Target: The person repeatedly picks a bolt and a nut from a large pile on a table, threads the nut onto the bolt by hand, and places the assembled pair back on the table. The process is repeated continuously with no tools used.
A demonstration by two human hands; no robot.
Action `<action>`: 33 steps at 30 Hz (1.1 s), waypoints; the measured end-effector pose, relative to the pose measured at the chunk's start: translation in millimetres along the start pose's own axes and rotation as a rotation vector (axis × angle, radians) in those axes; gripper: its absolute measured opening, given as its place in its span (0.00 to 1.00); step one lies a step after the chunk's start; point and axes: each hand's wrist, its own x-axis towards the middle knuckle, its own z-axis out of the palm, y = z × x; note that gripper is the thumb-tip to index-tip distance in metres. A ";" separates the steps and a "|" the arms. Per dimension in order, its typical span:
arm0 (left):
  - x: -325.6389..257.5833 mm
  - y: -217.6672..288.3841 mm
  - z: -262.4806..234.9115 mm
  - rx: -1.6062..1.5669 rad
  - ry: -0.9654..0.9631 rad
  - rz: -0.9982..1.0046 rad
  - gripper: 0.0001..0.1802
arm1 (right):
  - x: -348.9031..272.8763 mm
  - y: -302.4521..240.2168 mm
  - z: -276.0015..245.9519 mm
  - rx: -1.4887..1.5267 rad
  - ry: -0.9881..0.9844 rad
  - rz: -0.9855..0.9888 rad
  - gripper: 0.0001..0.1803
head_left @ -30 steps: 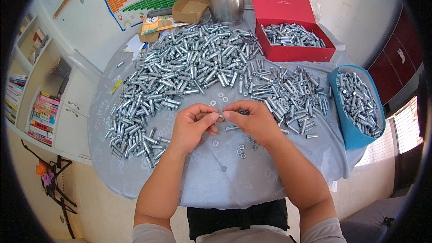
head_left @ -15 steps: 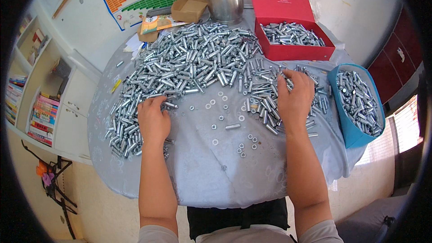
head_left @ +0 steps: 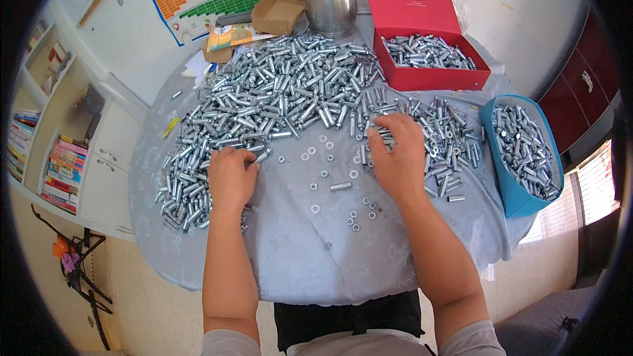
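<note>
A large heap of silvery expansion bolts point(head_left: 277, 85) spreads over the grey-clothed table point(head_left: 297, 257). At its near left edge my left hand point(head_left: 232, 178) has its fingers curled, with an expansion bolt point(head_left: 264, 155) at the thumb and fingertips. My right hand point(head_left: 399, 161) reaches palm down over the smaller right pile of bolts point(head_left: 445, 128), its thumb apart from the bent fingers. No bolt shows clearly in it, and its palm side is hidden. Between the hands lie white washers point(head_left: 315, 209), several hex nuts point(head_left: 354, 214) and one loose metal sleeve point(head_left: 341, 186).
A red box point(head_left: 432, 77) with its lid up holds more bolts at the back right. The teal bin point(head_left: 527, 204) at the right edge is full of them too. A steel pot point(head_left: 330, 3) and a cardboard box point(head_left: 278, 13) stand behind the heap.
My right hand has moved left across the right pile, uncovering bolts and washers there. My left hand has shifted slightly right, with a bolt at its fingertips.
</note>
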 end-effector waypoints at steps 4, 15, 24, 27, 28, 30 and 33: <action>-1.8 4.8 2.8 -0.057 0.076 0.093 0.10 | -1.1 -6.4 3.2 0.136 -0.032 0.056 0.07; -23.8 65.1 11.4 -1.245 -0.344 -0.102 0.09 | -4.2 -29.4 -0.8 0.714 -0.771 0.742 0.17; -18.0 61.0 14.2 -1.344 -0.321 -0.145 0.09 | -5.5 -25.0 3.5 0.838 -0.769 0.762 0.13; -17.9 61.9 14.8 -1.345 -0.324 -0.143 0.09 | -11.4 -21.2 6.7 0.853 -0.721 0.674 0.14; -18.0 62.1 14.7 -1.345 -0.324 -0.149 0.09 | -13.7 -21.6 8.3 0.888 -0.657 0.612 0.14; -18.0 61.1 15.9 -1.334 -0.329 -0.146 0.09 | -11.5 -24.9 7.8 0.908 -0.680 0.679 0.13; -18.3 63.1 15.6 -1.329 -0.342 -0.146 0.09 | -11.5 -18.6 8.9 0.880 -0.746 0.749 0.13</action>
